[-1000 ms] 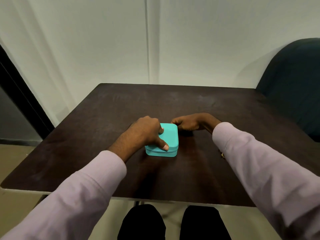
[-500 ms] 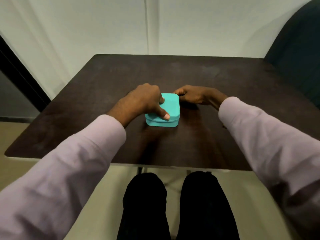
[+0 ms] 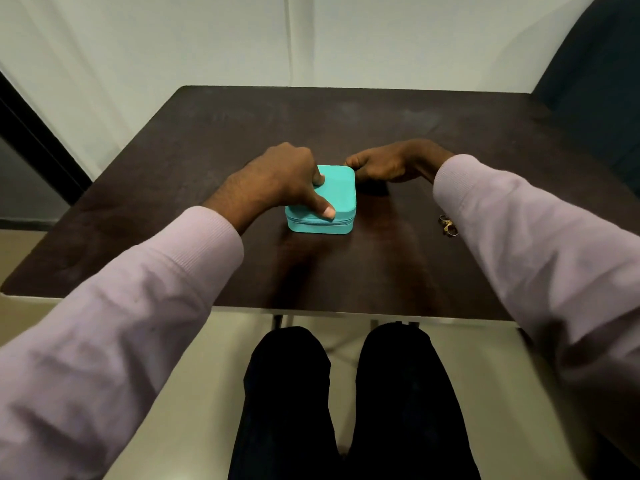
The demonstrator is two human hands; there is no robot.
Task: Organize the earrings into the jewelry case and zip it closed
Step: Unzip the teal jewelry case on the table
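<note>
Head view showed the small turquoise square zip-around jewelry case (image 3: 329,202) lying closed on the dark brown wooden tabletop (image 3: 381,126), pinned under the left hand (image 3: 277,183). That hand gripped the case from above, thumb pressed on the near edge just over the zipper seam and fingers curled over the lid, most likely to keep the light box from sliding while the zipper was worked. The right hand (image 3: 388,164) sat just past the case's far right corner, its fingers pinched together there, apparently on the zipper pull, though the pull itself was too small to make out. A little cluster of gold-coloured earrings (image 3: 447,226) lay on the tabletop well to the right of the left hand and nearer the person than the right hand, beside the right sleeve (image 3: 519,237), presumably set within easy reach for loading once the case was open.
</note>
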